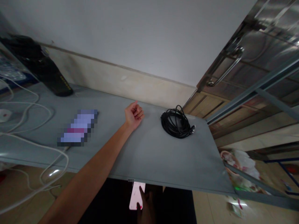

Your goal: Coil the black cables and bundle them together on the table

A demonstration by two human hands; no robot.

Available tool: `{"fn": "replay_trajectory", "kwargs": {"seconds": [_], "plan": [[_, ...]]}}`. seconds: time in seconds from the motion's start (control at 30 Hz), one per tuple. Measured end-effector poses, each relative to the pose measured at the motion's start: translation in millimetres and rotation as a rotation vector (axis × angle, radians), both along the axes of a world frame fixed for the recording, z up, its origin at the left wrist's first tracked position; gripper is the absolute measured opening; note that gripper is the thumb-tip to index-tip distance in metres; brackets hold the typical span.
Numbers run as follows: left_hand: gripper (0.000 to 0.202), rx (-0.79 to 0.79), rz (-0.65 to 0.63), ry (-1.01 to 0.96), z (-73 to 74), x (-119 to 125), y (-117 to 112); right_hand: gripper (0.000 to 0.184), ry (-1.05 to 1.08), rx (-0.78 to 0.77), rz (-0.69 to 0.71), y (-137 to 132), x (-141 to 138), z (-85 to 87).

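My left hand (135, 115) rests on the grey tabletop (154, 155), wrist turned up and fingers curled in, with nothing visible in them. To its right lies a coiled black cable (177, 123) with its plug ends pointing right; the hand does not touch it. Low in the view, beneath the table's front edge and in shade, my right hand (145, 202) grips a smartphone (136, 196) with a bright screen, the thumb over its face. Left of my left hand, a blurred-out device with a lit screen (79, 126) lies on the table, a white cable at its near end.
White cables (35, 146) loop over the left of the table and its front edge. A tall black container (44, 68) stands at the back left. Metal bars (257, 88) and a door handle (226, 70) are at right, with a waste basket (230, 160) below.
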State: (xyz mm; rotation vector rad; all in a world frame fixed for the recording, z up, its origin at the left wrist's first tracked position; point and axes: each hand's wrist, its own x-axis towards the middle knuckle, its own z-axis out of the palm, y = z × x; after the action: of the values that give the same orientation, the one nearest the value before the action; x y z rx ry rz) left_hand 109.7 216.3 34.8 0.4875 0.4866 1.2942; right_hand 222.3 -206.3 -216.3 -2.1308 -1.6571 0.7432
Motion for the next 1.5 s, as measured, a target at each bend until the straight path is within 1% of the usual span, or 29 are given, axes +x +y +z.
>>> {"fn": "replay_trajectory", "kwargs": {"seconds": [0.1, 0.23, 0.4, 0.47, 0.63, 0.73, 0.9, 1.03, 1.13, 1.23, 1.33, 1.37, 1.4, 1.43, 1.5], "plan": [[0.054, -0.009, -0.004, -0.003, 0.3, 0, 0, 0.073, -0.007, 0.005, -0.023, -1, -2, -1.4], [0.053, -0.011, -0.008, -0.002, 1.0, -1, -1, 0.074, -0.048, 0.026, -0.051, -4, -5, -4.1], [0.053, -0.002, -0.010, 0.011, 0.8, 0, 0, 0.078, -0.052, 0.062, -0.009, -3, -3, -4.1], [0.052, -0.002, -0.012, 0.014, 0.4, 0, 0, 0.077, -0.065, 0.060, -0.009, -2, -2, -7.6], [0.051, 0.012, -0.015, 0.022, -0.6, -1, 0, 0.075, -0.113, 0.040, -0.012, -6, -4, -23.9], [0.051, 0.025, -0.013, 0.025, -0.7, -1, 0, 0.074, -0.118, 0.034, -0.016, -7, -3, -27.1], [0.051, 0.007, -0.008, 0.028, 0.7, -1, -1, 0.073, -0.066, -0.026, 0.038, -6, 0, -15.5], [0.050, 0.004, -0.009, 0.040, 2.6, 0, -2, 0.071, -0.047, -0.079, 0.046, -3, 2, -3.6], [0.049, 0.023, 0.002, 0.085, 2.1, 3, -3, 0.077, -0.015, -0.089, 0.036, 0, 3, 2.7], [0.046, 0.111, 0.064, 0.243, -1.0, 12, -4, 0.083, 0.023, -0.058, -0.023, 0, 3, 5.0], [0.032, 0.280, 0.206, 0.499, -3.5, 24, -11, 0.087, 0.052, -0.015, -0.073, 1, 1, 4.0], [0.026, 0.361, 0.249, 0.592, -3.5, 28, -14, 0.091, 0.060, -0.002, -0.079, 1, 1, 3.6], [0.025, 0.456, 0.278, 0.688, -3.1, 32, -19, 0.095, 0.065, 0.008, -0.082, 2, 2, 3.5], [0.030, 0.564, 0.285, 0.785, -2.5, 35, -24, 0.098, 0.066, 0.017, -0.082, 3, 3, 3.7], [0.042, 0.802, 0.234, 0.971, -1.5, 41, -35, 0.102, 0.053, 0.021, -0.071, 4, 6, 5.5]]}}
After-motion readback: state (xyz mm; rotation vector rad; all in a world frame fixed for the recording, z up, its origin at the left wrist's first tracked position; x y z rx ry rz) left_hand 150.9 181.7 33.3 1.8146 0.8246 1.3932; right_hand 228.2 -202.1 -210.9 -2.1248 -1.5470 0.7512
